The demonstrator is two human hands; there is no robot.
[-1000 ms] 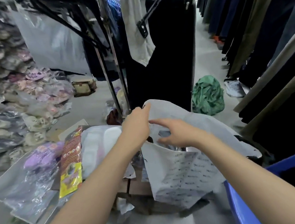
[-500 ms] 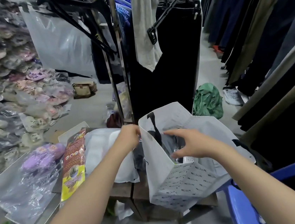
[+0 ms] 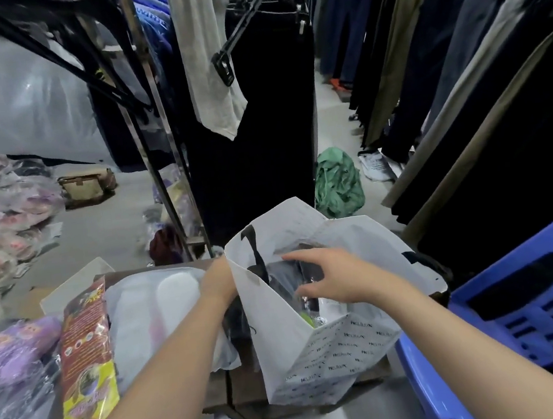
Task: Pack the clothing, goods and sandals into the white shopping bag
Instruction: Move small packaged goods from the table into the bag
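— At the bag mouth, head view: right hand (image 3: 338, 281) hangs over dark clothing (image 3: 281, 279) inside the white shopping bag (image 3: 319, 352), fingers (image 3: 303, 258) loosely spread, gripping nothing. Tips?

— Left hand (image 3: 219, 283) is at the rim, fingers hidden, can't tell its grip. I'd hold the mouth wide, flatten the clothes, then slide in the sandals (image 3: 161, 301) lying beside it on the surface (image 3: 241, 396).

Person seen as 2 arms only. Left forearm (image 3: 156, 378), in from approx 7 o'clock, is bare all the way from frame edge to wrist. Left hand (image 3: 218, 285) shows just its back & wrist, fingers hidden. Right forearm (image 3: 473, 342), in from approx 5 o'clock, likewise bare. Right hand (image 3: 335, 282) bare too, fingers slim, nails too blurred to tell.
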